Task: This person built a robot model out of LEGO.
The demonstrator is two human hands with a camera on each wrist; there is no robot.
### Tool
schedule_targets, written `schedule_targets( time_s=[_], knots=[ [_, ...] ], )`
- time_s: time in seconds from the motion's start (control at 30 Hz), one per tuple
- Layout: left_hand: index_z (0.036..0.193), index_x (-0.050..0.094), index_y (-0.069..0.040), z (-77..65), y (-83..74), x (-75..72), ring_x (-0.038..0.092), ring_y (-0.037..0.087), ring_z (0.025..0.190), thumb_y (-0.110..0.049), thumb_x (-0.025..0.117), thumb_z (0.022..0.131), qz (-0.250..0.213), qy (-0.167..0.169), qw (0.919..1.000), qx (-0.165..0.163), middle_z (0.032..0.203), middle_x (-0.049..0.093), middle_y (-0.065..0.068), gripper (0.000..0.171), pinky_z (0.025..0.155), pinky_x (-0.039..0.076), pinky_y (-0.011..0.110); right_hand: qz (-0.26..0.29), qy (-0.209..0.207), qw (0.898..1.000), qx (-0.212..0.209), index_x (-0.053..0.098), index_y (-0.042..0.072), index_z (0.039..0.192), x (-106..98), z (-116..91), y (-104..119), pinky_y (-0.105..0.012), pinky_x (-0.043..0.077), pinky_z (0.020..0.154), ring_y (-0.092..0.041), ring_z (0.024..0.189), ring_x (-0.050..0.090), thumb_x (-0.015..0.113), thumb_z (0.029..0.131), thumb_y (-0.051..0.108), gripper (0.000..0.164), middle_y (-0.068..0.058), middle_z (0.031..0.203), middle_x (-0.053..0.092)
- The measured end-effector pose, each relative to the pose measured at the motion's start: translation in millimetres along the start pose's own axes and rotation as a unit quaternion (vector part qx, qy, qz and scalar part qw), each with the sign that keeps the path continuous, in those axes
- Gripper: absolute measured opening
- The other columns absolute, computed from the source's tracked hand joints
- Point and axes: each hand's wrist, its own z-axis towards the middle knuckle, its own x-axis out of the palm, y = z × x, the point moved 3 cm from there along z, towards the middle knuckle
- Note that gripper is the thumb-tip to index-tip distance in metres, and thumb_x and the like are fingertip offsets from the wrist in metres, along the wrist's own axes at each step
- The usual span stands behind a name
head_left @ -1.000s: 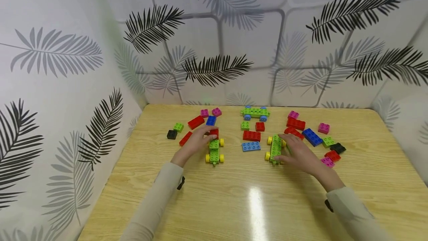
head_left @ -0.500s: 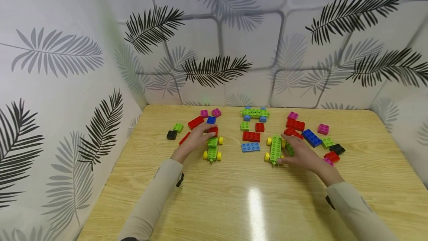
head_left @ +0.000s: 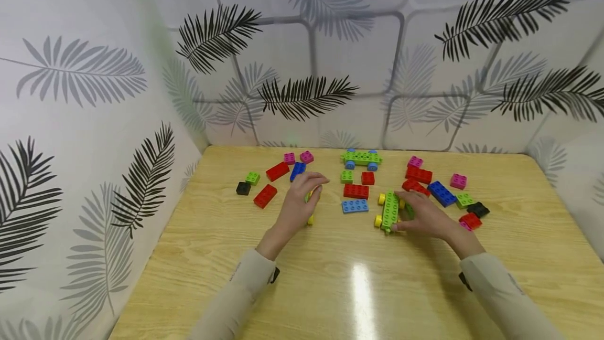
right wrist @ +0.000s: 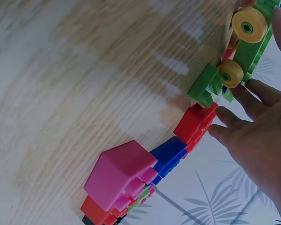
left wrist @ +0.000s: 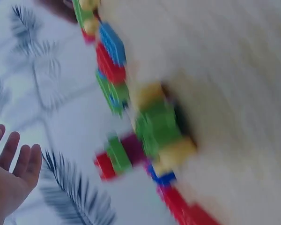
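Observation:
My left hand [head_left: 300, 201] hovers over the left toy car and hides most of it in the head view. In the left wrist view its fingers are spread, apart from the car. That blurred car has a green base [left wrist: 157, 126], yellow wheels, and a stack of a dark red brick [left wrist: 132, 146], a green brick [left wrist: 118, 152] and a red brick [left wrist: 105, 165]. My right hand [head_left: 427, 218] spans the other green car base [head_left: 389, 212], thumb by its near end and fingertips by its far end. Those fingers look fairly straight. A green brick [right wrist: 206, 86] stands beside its wheel.
A blue-wheeled green car base [head_left: 360, 158] stands at the back. Between the hands lie a red brick [head_left: 356, 191] and a light blue brick [head_left: 355, 206]. Loose bricks also lie at both sides, including a red brick [head_left: 265, 196] on the left and a blue one [head_left: 442, 193] on the right.
My left hand has let go of the red brick on the left car and moved right and up over it, uncovering a red brick at the left. The right hand has barely shifted.

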Motion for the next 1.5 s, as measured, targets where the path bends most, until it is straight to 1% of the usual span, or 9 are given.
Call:
schedule_targets(
  time_s=[0.1,0.27,0.33,0.43,0.6,0.7,0.93,1.3,1.5],
  knots=[
    [0.113,0.068,-0.004,-8.1,-18.1,21.7,0.054,0.022,0.11,0.002,0.061,0.092,-0.011,0.04,0.9991,0.01,0.115,0.061,0.008,0.023,0.093,0.047,0.034,-0.002,0.004,1.0,-0.005,0.036,-0.003,0.145,-2,-2,1,-0.066,0.025,0.104,-0.051,0.134,0.025,0.078,0.076,0.049,0.095,-0.029,0.147,0.033],
    [0.124,0.061,-0.006,-21.6,-36.1,60.6,0.05,0.023,0.118,-0.009,0.061,0.095,-0.01,0.147,0.9891,0.006,0.125,0.055,0.01,0.029,0.099,0.043,0.033,0.002,0.004,1.0,-0.018,0.039,-0.005,0.142,-4,-5,3,-0.066,0.025,0.104,-0.051,0.133,0.028,0.08,0.075,0.045,0.093,-0.029,0.145,0.037],
    [0.129,0.057,-0.008,-23.7,-38.5,70.6,0.048,0.022,0.121,-0.014,0.061,0.096,-0.002,0.177,0.9842,-0.008,0.129,0.052,0.009,0.034,0.101,0.042,0.031,0.005,0.002,1.0,-0.026,0.04,-0.006,0.141,-3,-6,4,-0.066,0.025,0.103,-0.052,0.132,0.029,0.081,0.074,0.043,0.093,-0.029,0.143,0.039],
    [0.136,0.052,-0.01,-24.3,-38.4,81.7,0.046,0.021,0.125,-0.02,0.063,0.095,0.007,0.207,0.9777,-0.038,0.133,0.049,0.007,0.043,0.102,0.041,0.031,0.009,-0.002,0.999,-0.032,0.042,-0.006,0.14,0,-8,5,-0.067,0.027,0.102,-0.052,0.13,0.032,0.082,0.074,0.042,0.092,-0.03,0.141,0.041],
    [0.145,0.041,-0.012,-22.5,-34.6,96.0,0.043,0.022,0.129,-0.025,0.067,0.092,0.008,0.242,0.9668,-0.082,0.14,0.044,0.007,0.061,0.103,0.041,0.033,0.015,-0.003,0.999,-0.03,0.042,-0.004,0.141,5,-13,7,-0.067,0.029,0.101,-0.052,0.129,0.034,0.081,0.074,0.045,0.092,-0.03,0.14,0.042],
    [0.149,0.036,-0.014,-21.2,-31.8,104.6,0.041,0.022,0.132,-0.027,0.071,0.089,0.014,0.262,0.9601,-0.098,0.144,0.041,0.007,0.071,0.104,0.04,0.034,0.017,-0.006,0.999,-0.028,0.042,-0.003,0.141,7,-16,9,-0.066,0.03,0.101,-0.051,0.129,0.034,0.081,0.073,0.047,0.093,-0.029,0.14,0.043],
    [0.153,0.026,-0.016,-20.4,-26.0,119.5,0.034,0.021,0.137,-0.033,0.075,0.084,0.03,0.304,0.9476,-0.092,0.15,0.034,0.004,0.086,0.108,0.035,0.034,0.027,-0.008,0.999,-0.039,0.042,-0.002,0.141,14,-22,13,-0.066,0.032,0.1,-0.049,0.13,0.036,0.08,0.073,0.049,0.093,-0.026,0.141,0.043],
    [0.154,0.02,-0.014,-23.0,-23.2,125.3,0.028,0.019,0.14,-0.039,0.076,0.081,0.038,0.338,0.9364,-0.088,0.153,0.029,0.003,0.096,0.111,0.03,0.032,0.037,-0.014,0.997,-0.062,0.042,-0.001,0.141,21,-33,17,-0.066,0.032,0.1,-0.049,0.129,0.037,0.079,0.074,0.05,0.092,-0.026,0.141,0.044],
    [0.155,0.019,-0.014,-23.5,-21.0,128.2,0.027,0.019,0.141,-0.043,0.076,0.08,0.059,0.354,0.9292,-0.086,0.154,0.029,0.003,0.098,0.112,0.029,0.034,0.032,-0.021,0.997,-0.068,0.041,-0.001,0.142,24,-36,16,-0.064,0.034,0.099,-0.048,0.128,0.038,0.08,0.073,0.05,0.094,-0.026,0.139,0.045]
  ],
)
